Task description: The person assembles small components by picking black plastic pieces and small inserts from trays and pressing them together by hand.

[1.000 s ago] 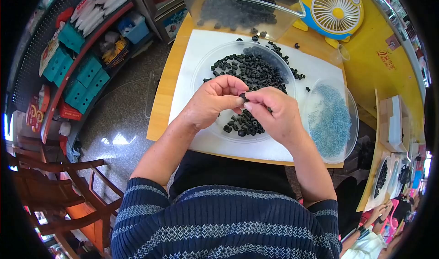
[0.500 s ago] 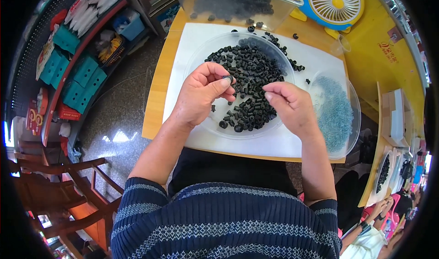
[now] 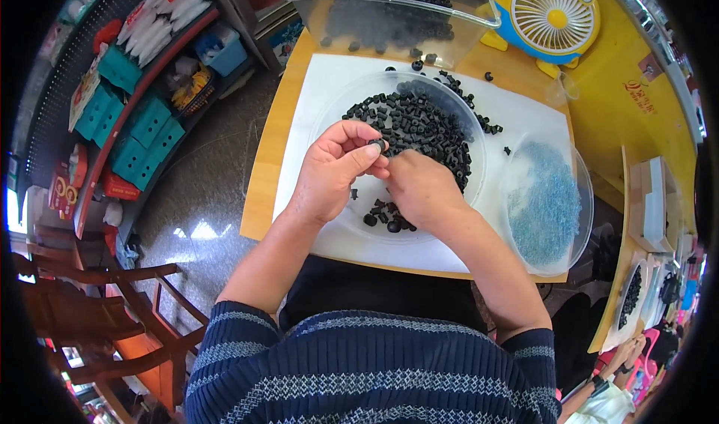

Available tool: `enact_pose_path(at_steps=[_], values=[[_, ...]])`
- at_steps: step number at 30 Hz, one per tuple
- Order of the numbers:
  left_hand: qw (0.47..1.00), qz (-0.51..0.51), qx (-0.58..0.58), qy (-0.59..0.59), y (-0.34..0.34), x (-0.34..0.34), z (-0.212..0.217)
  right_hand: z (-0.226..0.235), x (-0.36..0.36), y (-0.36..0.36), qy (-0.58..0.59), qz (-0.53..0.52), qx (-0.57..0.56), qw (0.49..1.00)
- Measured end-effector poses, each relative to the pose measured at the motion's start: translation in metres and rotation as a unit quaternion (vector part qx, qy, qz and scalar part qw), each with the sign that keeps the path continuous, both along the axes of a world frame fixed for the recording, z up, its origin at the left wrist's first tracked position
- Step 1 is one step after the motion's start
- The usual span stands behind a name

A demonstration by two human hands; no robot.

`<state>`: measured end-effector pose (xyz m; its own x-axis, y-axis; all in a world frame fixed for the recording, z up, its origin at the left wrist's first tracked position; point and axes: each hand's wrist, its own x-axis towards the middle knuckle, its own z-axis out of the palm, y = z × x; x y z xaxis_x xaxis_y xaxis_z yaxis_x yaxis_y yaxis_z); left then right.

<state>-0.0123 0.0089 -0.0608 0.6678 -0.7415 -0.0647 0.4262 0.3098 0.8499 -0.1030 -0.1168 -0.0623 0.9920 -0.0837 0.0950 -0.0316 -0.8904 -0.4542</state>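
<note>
Meeting at the centre of the frame, the left hand (image 3: 333,171) and the right hand (image 3: 421,192) now touch fingertip to fingertip; half a second ago they were slightly apart. The left hand pinches a small black piece (image 3: 380,145) between thumb and forefinger, fingers pressed together. The right hand is curled, its fingers pressed against the left's; whether it grips anything I cannot tell. Both hover over the near part of a clear round dish (image 3: 335,109), which holds a heap of black pieces (image 3: 419,124) mostly in its upper half, with a few loose ones (image 3: 378,218) just below the hands.

Under the dish lies a white sheet (image 3: 322,87) on a wooden tabletop (image 3: 262,177). To the right of centre sits a second clear dish (image 3: 580,222) filled with blue beads (image 3: 547,207). At the top of the frame stands a clear plastic bin (image 3: 389,12) with more black pieces, and a yellow desk fan (image 3: 550,12) at the upper right.

At the upper left, a shelf (image 3: 112,109) carries teal boxes; at the lower left stands a wooden chair (image 3: 112,326) on a grey polished floor (image 3: 202,199).
</note>
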Motion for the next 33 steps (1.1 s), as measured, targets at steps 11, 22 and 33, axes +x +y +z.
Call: enact_pose_path(at_steps=[11, 22, 33], values=[[0.994, -0.088, 0.046, -0.04, -0.002, -0.002, 0.004, 0.008, -0.016, -0.025, -0.034, -0.101, 0.621, 0.777], [0.988, -0.106, 0.09, -0.068, -0.003, -0.002, 0.002, 0.005, -0.018, -0.024, -0.018, -0.076, 0.629, 0.773], [0.981, -0.149, 0.109, -0.059, -0.003, -0.004, 0.008, 0.006, -0.016, -0.026, 0.027, -0.087, 0.646, 0.758]])
